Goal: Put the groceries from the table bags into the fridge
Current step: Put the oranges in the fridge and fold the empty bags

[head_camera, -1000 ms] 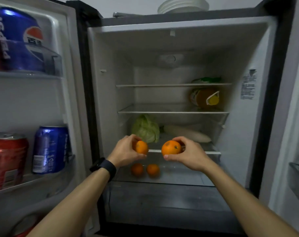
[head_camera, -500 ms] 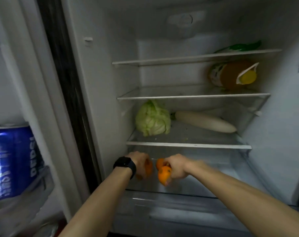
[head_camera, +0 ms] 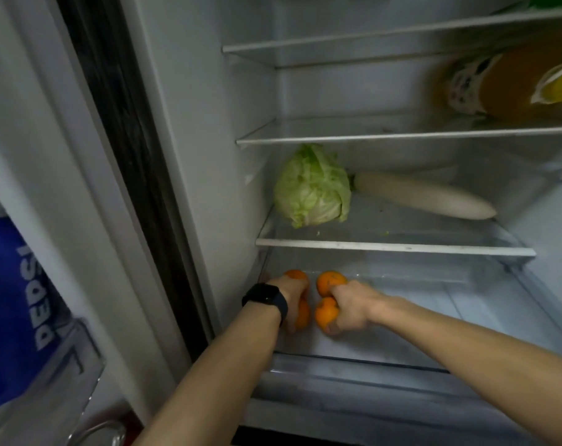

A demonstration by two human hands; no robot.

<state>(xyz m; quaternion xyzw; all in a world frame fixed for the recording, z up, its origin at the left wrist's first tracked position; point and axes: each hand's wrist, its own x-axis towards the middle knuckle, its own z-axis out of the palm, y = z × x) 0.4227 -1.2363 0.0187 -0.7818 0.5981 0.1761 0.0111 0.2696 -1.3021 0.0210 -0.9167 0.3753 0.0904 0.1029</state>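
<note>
Both my hands are low inside the open fridge, on its bottom clear drawer [head_camera: 466, 320]. My left hand [head_camera: 289, 297], with a black watch on the wrist, grips an orange [head_camera: 303, 313] against the drawer floor. My right hand [head_camera: 350, 307] grips another orange [head_camera: 325, 313] right beside it. Two more oranges lie just behind: one [head_camera: 295, 274] behind my left hand, one [head_camera: 330, 281] behind my right. The four sit close together at the drawer's left side.
On the glass shelf [head_camera: 395, 247] above lie a green cabbage [head_camera: 312, 188] and a white radish [head_camera: 424, 196]. A juice bottle [head_camera: 511, 88] lies on a higher shelf at right. A blue Pepsi can [head_camera: 13, 304] stands in the door rack at left.
Both hands have dropped from in front of the shelf edge down into the bottom drawer, carrying an orange each, and now hold them beside the two oranges lying there. The camera has moved closer.
</note>
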